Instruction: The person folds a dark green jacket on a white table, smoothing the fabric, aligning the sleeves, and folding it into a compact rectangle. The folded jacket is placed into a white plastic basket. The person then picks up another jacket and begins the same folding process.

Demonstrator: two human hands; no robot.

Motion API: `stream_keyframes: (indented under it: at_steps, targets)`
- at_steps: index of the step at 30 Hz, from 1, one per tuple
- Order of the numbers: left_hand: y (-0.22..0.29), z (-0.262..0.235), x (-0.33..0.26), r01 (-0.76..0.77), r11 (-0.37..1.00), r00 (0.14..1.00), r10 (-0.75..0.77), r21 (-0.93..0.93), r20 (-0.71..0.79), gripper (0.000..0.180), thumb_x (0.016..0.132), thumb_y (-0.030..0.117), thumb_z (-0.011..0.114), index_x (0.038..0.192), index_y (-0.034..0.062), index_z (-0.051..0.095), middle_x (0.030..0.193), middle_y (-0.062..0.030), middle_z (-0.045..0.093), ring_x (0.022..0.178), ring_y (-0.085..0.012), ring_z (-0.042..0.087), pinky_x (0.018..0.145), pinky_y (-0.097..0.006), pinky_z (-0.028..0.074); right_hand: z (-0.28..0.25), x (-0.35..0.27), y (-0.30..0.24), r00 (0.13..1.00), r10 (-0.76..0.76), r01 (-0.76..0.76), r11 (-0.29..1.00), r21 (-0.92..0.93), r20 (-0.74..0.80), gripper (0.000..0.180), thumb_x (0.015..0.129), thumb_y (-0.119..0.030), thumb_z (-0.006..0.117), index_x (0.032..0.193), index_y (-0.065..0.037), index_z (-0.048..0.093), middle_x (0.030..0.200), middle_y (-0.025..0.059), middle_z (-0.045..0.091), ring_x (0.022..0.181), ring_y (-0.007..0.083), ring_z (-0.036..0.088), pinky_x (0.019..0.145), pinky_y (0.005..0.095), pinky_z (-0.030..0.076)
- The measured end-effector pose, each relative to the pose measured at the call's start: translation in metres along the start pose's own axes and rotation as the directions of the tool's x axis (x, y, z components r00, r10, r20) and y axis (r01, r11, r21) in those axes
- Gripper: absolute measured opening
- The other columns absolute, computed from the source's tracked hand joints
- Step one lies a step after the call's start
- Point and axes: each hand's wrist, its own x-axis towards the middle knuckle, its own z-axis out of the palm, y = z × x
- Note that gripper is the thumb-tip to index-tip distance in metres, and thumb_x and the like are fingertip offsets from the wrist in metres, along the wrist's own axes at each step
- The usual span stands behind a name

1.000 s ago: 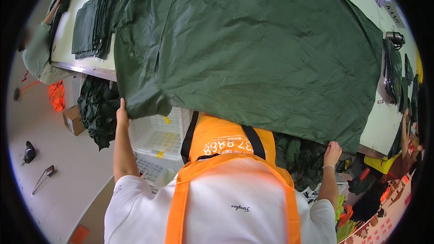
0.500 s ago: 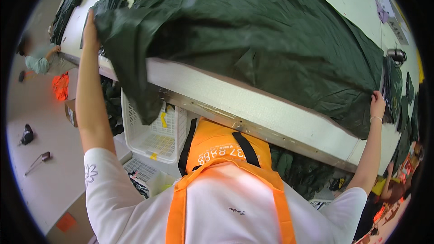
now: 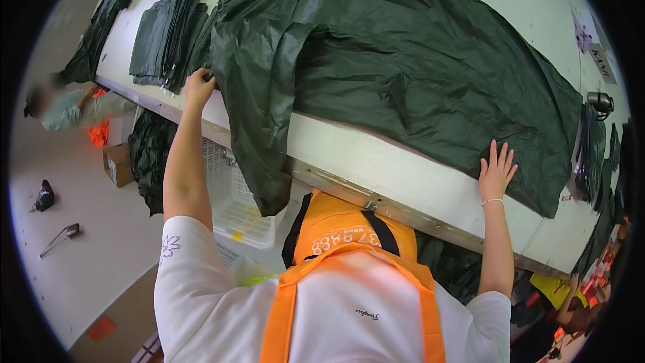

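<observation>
A large piece of shiny dark green fabric (image 3: 416, 87), like rainwear, is spread in creases over the white table. Its left part forms a narrow, sleeve-like flap that hangs down past the front edge. My left hand (image 3: 200, 87) is closed at the fabric's left border, pinching a bit of it between thumb and fingers. Flat on the fabric near its lower right lies my right hand (image 3: 497, 171), fingers spread and gripping nothing. A stack of folded dark green pieces (image 3: 164, 37) sits just beyond my left hand.
The white table (image 3: 376, 148) has a metal front edge against my orange apron (image 3: 342, 228). Below hangs a white plastic basket (image 3: 245, 208). A metal cup (image 3: 600, 103) and more green stacks (image 3: 588, 154) stand at the right. Another person (image 3: 64, 111) is at the far left.
My left hand has come down and right, drawing the fabric's left end along and uncovering the folded stack. My right hand has let go of the right corner and moved left onto the fabric, opened flat.
</observation>
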Motion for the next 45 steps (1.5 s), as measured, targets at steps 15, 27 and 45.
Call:
stream_keyframes:
  at_steps: [15,27,45]
  targets:
    - [-0.035,0.025,0.016,-0.185,0.907,0.982,0.153,-0.378,-0.112,0.027,0.077,0.017,0.064,0.099,0.0036,0.059,0.073,-0.0137,0.063,0.067,-0.025,0.06,0.065,-0.033,0.045,-0.04,0.021,-0.225,0.76,0.209,-0.447,-0.519,0.729,0.615,0.022,0.094,-0.019,0.052,0.081,-0.002,0.057,0.079,0.0023,0.059,0.079,0.0131,0.062,0.068,0.0245,0.049]
    - [0.007,-0.004,0.001,-0.23,0.961,0.95,0.256,0.152,-0.18,0.017,0.087,0.025,0.057,0.085,0.0081,0.057,0.072,-0.0135,0.063,0.075,-0.0325,0.062,0.062,-0.046,0.045,-0.013,0.005,-0.236,0.877,0.434,-0.232,0.761,0.606,-0.209,0.025,0.084,-0.009,0.064,0.1,-0.003,0.047,0.07,0.0042,0.05,0.064,0.0145,0.049,0.061,0.0292,0.044]
    - [0.0,0.031,0.013,-0.118,0.972,0.975,0.152,0.204,-0.163,0.024,0.087,0.029,0.056,0.102,0.0097,0.055,0.081,-0.0171,0.065,0.075,-0.0372,0.062,0.063,-0.047,0.048,-0.021,-0.031,-0.319,0.908,-0.04,-0.393,0.265,0.881,0.417,0.016,0.089,-0.017,0.055,0.089,-0.003,0.048,0.08,0.0118,0.048,0.078,0.0211,0.049,0.074,0.0344,0.043]
